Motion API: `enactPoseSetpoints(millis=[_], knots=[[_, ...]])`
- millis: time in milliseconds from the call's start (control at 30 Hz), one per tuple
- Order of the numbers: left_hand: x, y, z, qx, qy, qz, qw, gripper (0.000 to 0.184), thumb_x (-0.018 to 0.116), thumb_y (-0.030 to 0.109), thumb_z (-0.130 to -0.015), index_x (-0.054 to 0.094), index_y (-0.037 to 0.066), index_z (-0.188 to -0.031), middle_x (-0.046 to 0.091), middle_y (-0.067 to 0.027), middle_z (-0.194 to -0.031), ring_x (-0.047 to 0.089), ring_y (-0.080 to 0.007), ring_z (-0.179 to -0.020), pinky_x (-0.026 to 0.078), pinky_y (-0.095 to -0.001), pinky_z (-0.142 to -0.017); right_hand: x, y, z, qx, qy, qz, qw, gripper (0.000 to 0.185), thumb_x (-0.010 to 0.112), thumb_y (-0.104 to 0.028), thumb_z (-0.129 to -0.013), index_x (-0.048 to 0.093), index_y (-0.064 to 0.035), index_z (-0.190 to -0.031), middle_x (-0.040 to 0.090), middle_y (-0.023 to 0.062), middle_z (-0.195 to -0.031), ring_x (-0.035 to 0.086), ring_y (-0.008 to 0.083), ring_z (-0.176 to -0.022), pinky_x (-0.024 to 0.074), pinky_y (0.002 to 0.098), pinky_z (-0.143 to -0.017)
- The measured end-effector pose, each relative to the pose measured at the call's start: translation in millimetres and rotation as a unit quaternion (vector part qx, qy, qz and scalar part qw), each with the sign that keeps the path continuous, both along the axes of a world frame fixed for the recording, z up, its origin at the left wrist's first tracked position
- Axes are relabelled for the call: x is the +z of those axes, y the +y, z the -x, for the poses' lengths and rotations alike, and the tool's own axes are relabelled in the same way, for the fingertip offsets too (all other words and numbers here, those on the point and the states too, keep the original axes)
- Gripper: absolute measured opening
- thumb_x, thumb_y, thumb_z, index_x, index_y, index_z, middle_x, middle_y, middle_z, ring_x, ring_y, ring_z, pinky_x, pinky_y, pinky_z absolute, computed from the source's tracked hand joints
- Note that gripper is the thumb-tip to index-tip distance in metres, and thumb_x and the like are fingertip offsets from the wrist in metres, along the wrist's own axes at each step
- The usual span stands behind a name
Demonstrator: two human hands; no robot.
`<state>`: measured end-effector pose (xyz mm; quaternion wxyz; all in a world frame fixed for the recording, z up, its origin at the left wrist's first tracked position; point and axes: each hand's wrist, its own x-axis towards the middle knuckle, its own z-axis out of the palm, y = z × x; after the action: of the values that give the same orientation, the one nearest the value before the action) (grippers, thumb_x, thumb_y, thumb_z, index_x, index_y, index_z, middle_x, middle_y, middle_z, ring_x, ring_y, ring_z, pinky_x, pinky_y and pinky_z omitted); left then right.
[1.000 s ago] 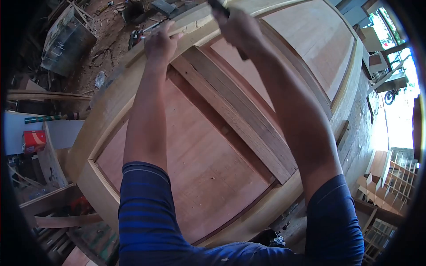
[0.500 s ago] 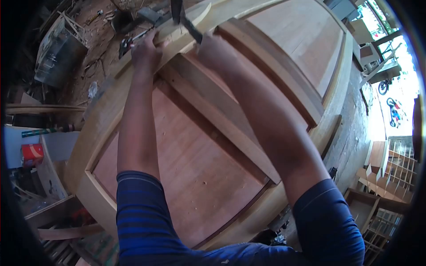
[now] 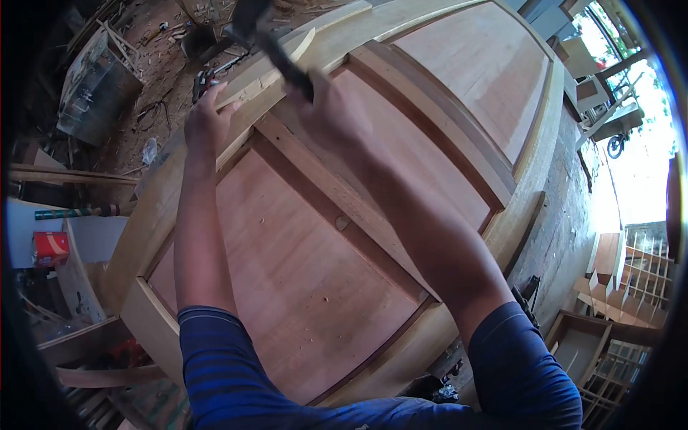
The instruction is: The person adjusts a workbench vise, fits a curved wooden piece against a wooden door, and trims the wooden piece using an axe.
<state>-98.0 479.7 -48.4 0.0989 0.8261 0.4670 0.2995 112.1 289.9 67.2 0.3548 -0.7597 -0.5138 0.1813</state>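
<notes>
My right hand (image 3: 333, 115) is wrapped round the dark handle of a hammer (image 3: 285, 66), whose blurred head reaches the upper edge of the view. The hammer is over the far rail of a large panelled wooden frame (image 3: 401, 25). My left hand (image 3: 208, 122) is at that same rail, thumb and fingers closed about the near end of a thin wooden strip (image 3: 261, 87). The strip runs along the rail and its pointed far end sticks up. Pinkish wood panels (image 3: 287, 265) fill the frame, with crossbars (image 3: 337, 183) between them.
Wood scraps litter the dirt floor beyond the frame, near a grey box-like block (image 3: 97, 89). A red packet (image 3: 50, 249) lies at the left. Drawer-like wooden boxes (image 3: 579, 344) stand at the lower right, and a motorcycle (image 3: 615, 145) is outside.
My left hand has shifted left and slightly down along the rail. My right hand has moved left and a little down with the hammer, whose head has swung left.
</notes>
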Motion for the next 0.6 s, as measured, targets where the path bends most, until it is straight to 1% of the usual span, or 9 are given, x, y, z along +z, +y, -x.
enactPoseSetpoints(millis=[67, 133, 167, 233, 267, 333, 367, 500, 600], knots=[[7.4, -7.9, -4.1, 0.011, -0.002, 0.014, 1.000, 0.057, 0.084, 0.039, -0.091, 0.068, 0.021, -0.142, 0.073, -0.0128, -0.138, 0.070, -0.0373, -0.123, 0.057, -0.0477, -0.101, 35.6, 11.5, 0.4, -0.014, -0.055, -0.102, 0.993, 0.044, 0.059, -0.048, -0.107, 0.064, -0.0074, -0.123, 0.077, 0.0259, -0.101, 0.074, 0.0493, -0.090, 0.0561, 0.0613, -0.078], [11.3, -8.2, -5.4, 0.026, 0.012, 0.035, 0.999, 0.056, 0.083, 0.040, -0.092, 0.067, 0.023, -0.143, 0.073, -0.0138, -0.138, 0.069, -0.0379, -0.125, 0.056, -0.0480, -0.102, 62.5, 31.3, -8.5, 0.012, -0.125, -0.302, 0.945, 0.045, 0.057, -0.047, -0.108, 0.063, -0.0057, -0.126, 0.077, 0.0265, -0.097, 0.075, 0.0502, -0.085, 0.0578, 0.0618, -0.077], [12.9, -8.2, -5.9, 0.024, 0.017, 0.041, 0.999, 0.056, 0.082, 0.039, -0.093, 0.066, 0.024, -0.145, 0.073, -0.0145, -0.138, 0.069, -0.0376, -0.126, 0.056, -0.0480, -0.103, 89.6, 20.8, -3.5, -0.001, -0.050, -0.307, 0.950, 0.041, 0.059, -0.036, -0.108, 0.059, -0.0010, -0.129, 0.074, 0.0281, -0.098, 0.073, 0.0480, -0.088, 0.0561, 0.0562, -0.078], [7.5, -5.7, -4.1, 0.027, 0.020, 0.032, 0.999, 0.055, 0.081, 0.038, -0.095, 0.065, 0.025, -0.146, 0.074, -0.0157, -0.135, 0.069, -0.0380, -0.126, 0.056, -0.0487, -0.102, 83.5, 19.7, -6.0, -0.019, -0.076, -0.381, 0.921, 0.041, 0.059, -0.036, -0.108, 0.060, 0.0004, -0.128, 0.074, 0.0295, -0.103, 0.074, 0.0490, -0.091, 0.0573, 0.0563, -0.081], [6.1, -5.9, -1.0, 0.034, 0.021, 0.041, 0.998, 0.056, 0.081, 0.038, -0.094, 0.065, 0.025, -0.146, 0.074, -0.0158, -0.135, 0.069, -0.0383, -0.125, 0.056, -0.0489, -0.102, 55.1, 29.2, -9.0, -0.026, -0.115, -0.350, 0.929, 0.042, 0.058, -0.035, -0.108, 0.061, 0.0011, -0.128, 0.074, 0.0303, -0.105, 0.074, 0.0494, -0.093, 0.0580, 0.0564, -0.083], [10.9, -5.0, -4.9, 0.030, 0.025, 0.055, 0.998, 0.057, 0.082, 0.039, -0.093, 0.066, 0.025, -0.146, 0.074, -0.0160, -0.134, 0.070, -0.0387, -0.125, 0.056, -0.0494, -0.101, -20.7, 32.2, -15.7, -0.013, -0.170, -0.026, 0.985, 0.042, 0.058, -0.035, -0.108, 0.062, 0.0025, -0.127, 0.074, 0.0317, -0.110, 0.074, 0.0503, -0.096, 0.0592, 0.0566, -0.087], [-1.4, 4.8, -5.1, 0.029, 0.009, 0.048, 0.998, 0.056, 0.085, 0.041, -0.089, 0.069, 0.025, -0.141, 0.076, -0.0147, -0.128, 0.073, -0.0380, -0.117, 0.057, -0.0492, -0.098, -42.1, 31.8, -14.0, 0.013, -0.165, 0.084, 0.983, 0.042, 0.057, -0.034, -0.107, 0.062, 0.0032, -0.126, 0.073, 0.0325, -0.112, 0.074, 0.0508, -0.097, 0.0598, 0.0567, -0.089], [13.3, -7.3, -9.4, 0.020, 0.014, 0.044, 0.999, 0.056, 0.085, 0.040, -0.089, 0.069, 0.025, -0.140, 0.077, -0.0159, -0.126, 0.073, -0.0382, -0.117, 0.058, -0.0494, -0.097, -22.6, 29.2, 3.6, 0.043, -0.086, 0.146, 0.985, 0.047, 0.055, -0.036, -0.108, 0.062, 0.0077, -0.124, 0.073, 0.0348, -0.115, 0.071, 0.0502, -0.115, 0.0543, 0.0574, -0.104], [15.2, -8.5, -0.4, 0.036, 0.013, 0.059, 0.998, 0.057, 0.085, 0.040, -0.089, 0.069, 0.025, -0.141, 0.077, -0.0164, -0.125, 0.073, -0.0386, -0.117, 0.058, -0.0500, -0.096, -20.9, 25.7, 6.7, 0.028, -0.060, 0.160, 0.985, 0.049, 0.054, -0.041, -0.109, 0.063, 0.0053, -0.122, 0.073, 0.0336, -0.115, 0.071, 0.0487, -0.114, 0.0538, 0.0563, -0.102]])
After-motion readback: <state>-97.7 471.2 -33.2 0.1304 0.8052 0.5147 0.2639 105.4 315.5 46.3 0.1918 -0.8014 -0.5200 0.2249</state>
